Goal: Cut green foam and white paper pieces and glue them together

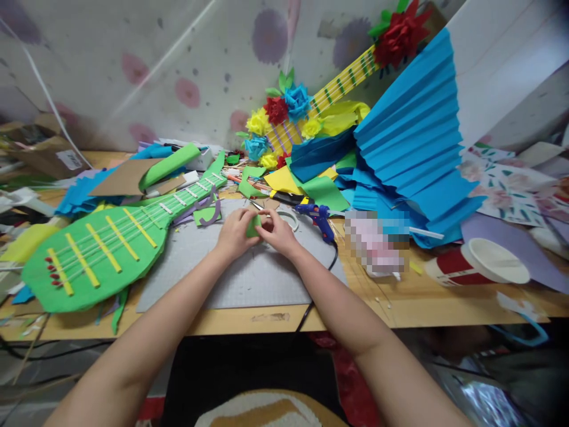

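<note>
Over the grey cutting mat (267, 290), my left hand (237, 233) and my right hand (278, 230) meet at a small piece of green paper (253, 226). Both hands are closed on it, with fingertips close together, and part of the piece is hidden by them. Just behind my right hand lies a roll of pale tape (291, 221), partly covered. A blue glue gun (317, 218) rests to its right, its black cord running over the mat to the table's front edge. Scissors (256, 205) show in part behind my hands.
A green paper instrument (104, 255) lies at the left. Behind stands a yellow one (284, 137) with paper flowers. Pleated blue paper (413, 142) rises at the right, near a red and white paper cup (480, 263). Scraps and a purple strip (211, 214) lie around the mat.
</note>
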A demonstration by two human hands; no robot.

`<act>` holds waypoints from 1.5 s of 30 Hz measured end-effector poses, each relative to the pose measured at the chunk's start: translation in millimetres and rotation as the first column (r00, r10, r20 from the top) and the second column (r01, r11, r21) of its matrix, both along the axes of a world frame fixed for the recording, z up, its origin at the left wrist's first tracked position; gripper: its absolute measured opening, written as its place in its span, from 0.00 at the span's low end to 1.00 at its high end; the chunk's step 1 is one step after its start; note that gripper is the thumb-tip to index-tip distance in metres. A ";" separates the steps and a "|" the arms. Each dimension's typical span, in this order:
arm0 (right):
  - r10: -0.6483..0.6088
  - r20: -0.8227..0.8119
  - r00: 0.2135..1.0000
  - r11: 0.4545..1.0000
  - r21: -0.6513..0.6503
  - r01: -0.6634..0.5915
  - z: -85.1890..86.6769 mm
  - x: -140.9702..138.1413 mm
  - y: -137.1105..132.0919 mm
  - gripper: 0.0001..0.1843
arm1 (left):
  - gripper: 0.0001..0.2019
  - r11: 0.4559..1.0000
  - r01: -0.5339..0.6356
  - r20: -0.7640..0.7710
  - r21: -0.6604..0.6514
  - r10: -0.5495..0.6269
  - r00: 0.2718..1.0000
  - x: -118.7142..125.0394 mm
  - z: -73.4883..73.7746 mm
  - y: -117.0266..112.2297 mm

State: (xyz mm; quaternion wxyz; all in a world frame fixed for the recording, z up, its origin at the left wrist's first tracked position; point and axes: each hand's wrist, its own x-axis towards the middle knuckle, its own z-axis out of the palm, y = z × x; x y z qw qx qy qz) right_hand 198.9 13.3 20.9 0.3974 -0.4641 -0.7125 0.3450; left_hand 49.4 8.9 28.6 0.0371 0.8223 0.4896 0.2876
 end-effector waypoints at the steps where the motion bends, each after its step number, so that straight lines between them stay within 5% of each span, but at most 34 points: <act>1: -0.013 -0.016 1.000 0.999 -0.030 0.012 -2.0 0.2 1.0 0.19 | 0.24 1.000 0.013 -0.004 0.010 -0.013 1.000 -0.4 2.8 0.0; 4: -0.082 -0.044 0.996 0.993 -0.087 0.078 -9.2 4.3 8.2 0.18 | 0.33 0.999 -0.002 0.020 0.047 0.002 1.000 -15.5 15.6 2.9; 9: -0.141 -0.028 0.990 0.984 -0.116 0.137 -14.6 9.5 16.0 0.17 | 0.33 0.968 -0.249 0.102 0.020 0.246 0.964 -76.3 35.3 19.9; 14: -0.166 0.036 0.986 0.982 -0.082 0.168 -11.7 6.4 11.5 0.19 | 0.46 0.941 -0.305 -0.143 -0.147 0.285 0.948 -108.9 24.5 30.4; 23: -0.176 -0.144 0.974 0.982 -0.096 0.163 -23.6 5.2 17.9 0.23 | 0.44 0.917 -0.356 -0.205 -0.182 0.319 0.925 -102.0 25.0 34.6; 27: -0.262 -0.296 0.918 0.964 -0.133 0.232 -18.9 6.9 21.6 0.16 | 0.40 0.967 -0.206 0.009 -0.149 0.209 0.978 -85.5 21.4 25.7; 31: -0.434 -0.482 0.761 0.899 -0.286 0.331 -6.9 13.7 26.5 0.12 | 0.39 0.993 -0.051 0.241 -0.102 0.074 0.968 -52.4 2.9 13.8; 33: -0.457 -0.539 0.707 0.889 -0.260 0.376 -1.3 16.0 26.1 0.13 | 0.40 0.995 -0.031 0.282 -0.093 0.056 0.958 -37.5 -7.3 9.5; 38: -0.363 -0.539 0.760 0.922 -0.091 0.377 5.9 13.3 17.4 0.16 | 0.46 0.991 0.050 0.269 -0.121 -0.016 0.963 -26.1 -21.4 3.7; 45: -0.408 -0.524 0.748 0.906 -0.129 0.403 9.6 15.5 17.7 0.17 | 0.56 0.975 0.049 0.290 -0.218 0.016 0.957 -29.2 -27.9 5.4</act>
